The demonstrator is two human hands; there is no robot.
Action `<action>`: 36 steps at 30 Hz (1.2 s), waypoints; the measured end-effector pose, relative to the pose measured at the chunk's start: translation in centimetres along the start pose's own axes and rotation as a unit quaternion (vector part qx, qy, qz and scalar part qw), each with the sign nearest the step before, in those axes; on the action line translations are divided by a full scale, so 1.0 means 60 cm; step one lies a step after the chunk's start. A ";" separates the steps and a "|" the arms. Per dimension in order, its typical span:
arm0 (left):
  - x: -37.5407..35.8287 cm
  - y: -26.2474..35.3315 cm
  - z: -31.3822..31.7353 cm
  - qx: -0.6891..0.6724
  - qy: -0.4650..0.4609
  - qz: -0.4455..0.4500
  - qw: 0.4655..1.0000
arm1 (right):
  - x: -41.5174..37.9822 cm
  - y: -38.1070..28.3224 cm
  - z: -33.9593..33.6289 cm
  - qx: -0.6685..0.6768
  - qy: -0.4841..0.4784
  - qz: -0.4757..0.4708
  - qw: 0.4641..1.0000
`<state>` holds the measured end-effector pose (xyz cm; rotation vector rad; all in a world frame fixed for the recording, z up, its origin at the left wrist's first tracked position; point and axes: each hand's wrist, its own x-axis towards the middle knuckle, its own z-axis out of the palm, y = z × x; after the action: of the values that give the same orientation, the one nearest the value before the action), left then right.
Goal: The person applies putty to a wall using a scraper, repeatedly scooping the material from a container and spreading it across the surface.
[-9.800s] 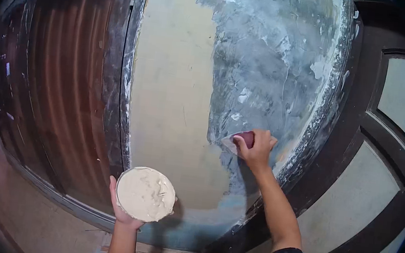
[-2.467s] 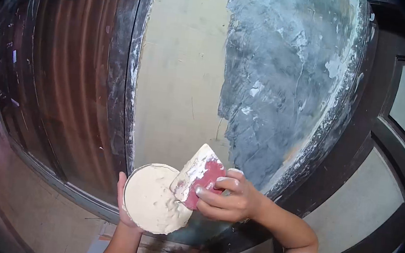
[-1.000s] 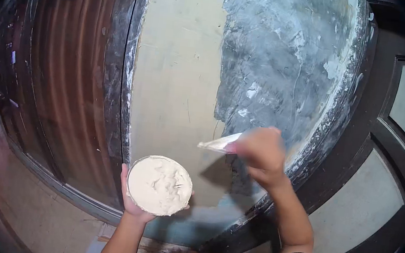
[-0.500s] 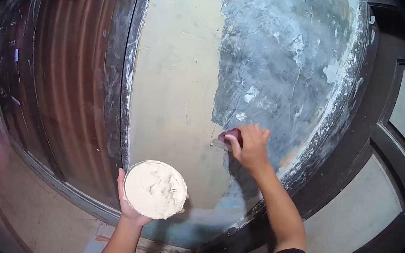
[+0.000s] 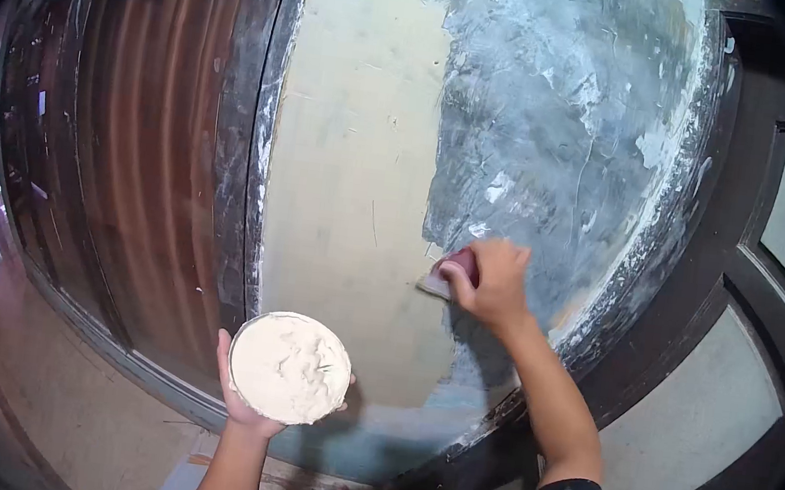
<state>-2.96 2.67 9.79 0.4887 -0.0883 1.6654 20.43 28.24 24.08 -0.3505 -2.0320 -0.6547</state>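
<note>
Right of centre, the right hand [image 5: 495,281] is closed on a red scraper [image 5: 452,273] pressed to the wall [image 5: 350,192]; lower down, the left hand [image 5: 238,407] cups a putty bowl [image 5: 289,367]. Since a second ago, the scraper has reached the wall.

The wall panel [image 5: 350,192] bears cream putty at left, bare grey-blue patches at right.

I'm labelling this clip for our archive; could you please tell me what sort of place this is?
Probably a building under renovation: a wall panel half coated in cream putty beside bare grey patches, dark splattered door frames, and the right hand pressing a scraper to it while the left hand holds a putty bowl.
</note>
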 end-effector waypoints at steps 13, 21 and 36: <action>0.002 0.016 -0.011 0.022 0.007 0.010 1.000 | -0.003 -0.007 0.019 -0.105 -0.024 -0.066 0.992; -0.006 0.021 -0.008 0.035 -0.001 0.003 0.999 | -0.005 -0.012 0.014 -0.043 0.049 -0.028 0.997; -0.021 0.029 -0.020 0.038 -0.002 0.002 0.999 | 0.026 -0.009 0.029 -0.078 0.056 0.005 0.995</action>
<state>-4.88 1.61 8.61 0.5489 -0.0295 1.6765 18.10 28.77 24.53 -0.4060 -1.8762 -0.8114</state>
